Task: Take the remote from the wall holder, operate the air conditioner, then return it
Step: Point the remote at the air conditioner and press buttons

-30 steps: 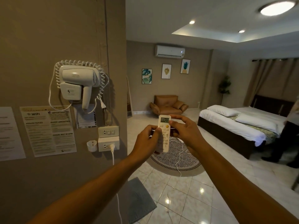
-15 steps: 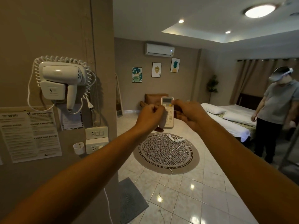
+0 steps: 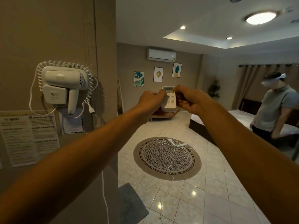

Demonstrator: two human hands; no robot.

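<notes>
We have raised the remote since a second ago: it sat low over the round rug then, and now it is lifted at arm's length toward the air conditioner high on the far wall. Our view has swung right too, bringing a second person into sight by the bed. We judge this as the operating step, with the return to the wall holder still ahead; we cannot see the holder here.

From the left: the hair dryer hangs on the near wall above printed notices. Our left hand is curled around the remote's left edge, gripping it. Our right hand closes on its right side, a fingertip over the yellow button below the display; whether it is pressing, we cannot tell.

Below, glossy floor tiles carry a round rug with a tangled white cable on it. The bed stands at the right.
</notes>
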